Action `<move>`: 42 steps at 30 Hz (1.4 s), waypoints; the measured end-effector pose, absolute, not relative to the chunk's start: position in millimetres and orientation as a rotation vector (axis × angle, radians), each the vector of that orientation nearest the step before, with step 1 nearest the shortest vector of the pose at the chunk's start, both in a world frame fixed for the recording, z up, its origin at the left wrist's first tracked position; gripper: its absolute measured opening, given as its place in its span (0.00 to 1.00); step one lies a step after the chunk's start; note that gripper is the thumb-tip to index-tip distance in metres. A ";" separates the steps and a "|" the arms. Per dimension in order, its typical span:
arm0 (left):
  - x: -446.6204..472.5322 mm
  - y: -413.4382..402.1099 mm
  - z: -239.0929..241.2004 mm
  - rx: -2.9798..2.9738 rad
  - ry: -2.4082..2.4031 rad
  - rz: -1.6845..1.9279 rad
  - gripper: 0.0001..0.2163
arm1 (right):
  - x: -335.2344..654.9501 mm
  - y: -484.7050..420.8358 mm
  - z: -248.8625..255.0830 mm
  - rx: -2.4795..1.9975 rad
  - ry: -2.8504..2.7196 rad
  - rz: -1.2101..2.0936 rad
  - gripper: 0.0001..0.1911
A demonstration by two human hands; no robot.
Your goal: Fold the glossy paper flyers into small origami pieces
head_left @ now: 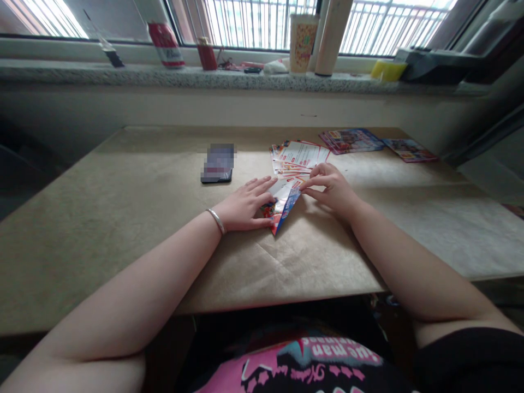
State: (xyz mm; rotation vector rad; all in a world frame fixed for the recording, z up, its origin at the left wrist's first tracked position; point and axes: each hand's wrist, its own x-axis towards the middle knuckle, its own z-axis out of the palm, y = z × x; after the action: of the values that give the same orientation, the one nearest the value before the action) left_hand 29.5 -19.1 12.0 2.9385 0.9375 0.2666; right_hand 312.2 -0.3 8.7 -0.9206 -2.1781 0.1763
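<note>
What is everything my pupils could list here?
Table: one, beige, foreground
Sheet: one, multicoloured, centre
Fanned papers: several, whitish, behind sheet
Booklets: two groups, blue-red, back right
Phone: one, dark, table
Sill: one, grey, back
Can: one, red-white, sill
Container: one, red, sill
Cup: one, tan, sill
Cylinder: one, beige, sill
Object: one, yellow, sill
Bulky item: one, dark, sill
Clutter: several, mixed, sill
Railings: several, pale, outside
Shirt: one, black-pink, bottom
Bangle: one, silver, left wrist
Left grip: one, bare, on sheet
Right grip: one, bare, pinching sheet

Glossy paper leaflet (287,203), satiny smooth-looking tabletop (123,229)
Bracelet (217,219) at 8 o'clock looks like polished metal, windowsill (245,79) at 12's speckled stone, can (166,45) at 11 seems pretty shiny metal too
</note>
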 end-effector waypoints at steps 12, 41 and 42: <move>30.8 -21.9 15.9 2.969 0.934 0.261 0.22 | 311.0 -1.7 7.0 -1.152 -2.305 0.064 0.09; 37.4 -26.8 9.9 3.005 1.115 0.133 0.28 | 307.3 1.8 0.6 -1.011 -2.484 0.245 0.17; 37.8 -27.8 9.6 3.004 1.160 0.135 0.27 | 307.2 2.3 -0.2 -1.002 -2.481 0.252 0.17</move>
State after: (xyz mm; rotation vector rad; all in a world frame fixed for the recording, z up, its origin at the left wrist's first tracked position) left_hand 37.8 -27.8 9.6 3.0043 1.1599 0.1355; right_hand 307.2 2.3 -0.2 -1.0022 -2.4806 0.2519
